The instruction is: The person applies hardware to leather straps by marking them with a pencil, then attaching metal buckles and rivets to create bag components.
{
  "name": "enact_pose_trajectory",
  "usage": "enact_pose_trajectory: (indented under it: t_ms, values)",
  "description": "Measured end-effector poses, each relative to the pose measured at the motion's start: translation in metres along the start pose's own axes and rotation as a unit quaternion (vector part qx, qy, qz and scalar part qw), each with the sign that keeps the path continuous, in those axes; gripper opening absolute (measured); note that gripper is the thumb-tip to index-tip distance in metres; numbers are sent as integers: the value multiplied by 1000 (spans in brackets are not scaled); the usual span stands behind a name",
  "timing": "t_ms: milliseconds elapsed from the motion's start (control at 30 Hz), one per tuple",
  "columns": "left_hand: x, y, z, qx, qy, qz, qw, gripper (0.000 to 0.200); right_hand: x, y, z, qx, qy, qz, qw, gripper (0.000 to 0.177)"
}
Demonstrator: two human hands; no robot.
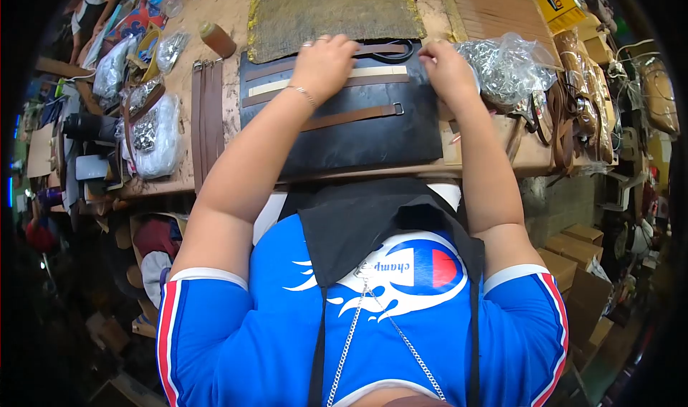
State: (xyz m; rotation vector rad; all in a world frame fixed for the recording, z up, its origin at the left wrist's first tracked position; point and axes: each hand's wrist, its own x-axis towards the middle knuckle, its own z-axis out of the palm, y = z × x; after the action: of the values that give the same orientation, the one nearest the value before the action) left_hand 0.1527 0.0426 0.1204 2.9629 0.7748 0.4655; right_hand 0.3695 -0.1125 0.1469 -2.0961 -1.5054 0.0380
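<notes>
My left hand is over the far part of a black work board, its fingers bent down on a brown leather strap; the fingertips are hidden. A black loop lies at that strap's right end. Just right of the loop, my right hand has thumb and fingers drawn together; whatever they may hold is too small to make out. Nearer me on the board are a cream strip beside a brown one, and a brown strap with a metal buckle, partly covered by my left forearm.
A worn mat lies beyond the board. Several brown straps and a glue-coloured bottle are at left. At right sit a plastic bag of metal pieces and a yellow box. Another person is at far left.
</notes>
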Motion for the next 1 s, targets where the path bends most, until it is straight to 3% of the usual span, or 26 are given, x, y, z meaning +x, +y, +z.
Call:
enact_pose_trajectory:
  t_ms: [133,200,233,400,500,767,833,867,933,1000]
  values:
    - [29,15,46,39,84,72,993,27,6,36,-18,-110,-62,89,988,13]
    - [32,18,54,44,72,67,994,26,-1,53,-21,-200,-230,118,945,12]
    - [33,17,55,35,63,61,996,25,-11,56,-21,-177,-206,88,958,12]
    - [25,6,36,-24,46,53,997,21,-23,56,-28,-91,-182,113,972,13]
    - [9,10,0,-208,0,-73,975,22,-28,52,-31,-62,-149,110,981,14]
    - [-62,18,-65,-267,-80,-115,954,23,-29,49,-25,-40,-138,81,986,18]
    - [-72,18,-72,-277,-94,-132,947,22,-34,59,-23,28,-28,86,995,16]
    - [-77,18,-73,-323,-86,-148,931,21,-34,64,-23,28,-30,83,996,16]
    - [-84,18,-79,-367,-76,-165,912,20,-33,68,-26,158,-23,195,968,15]
    - [-83,22,-84,-411,-74,-189,889,19,-33,69,-27,204,-16,189,961,13]
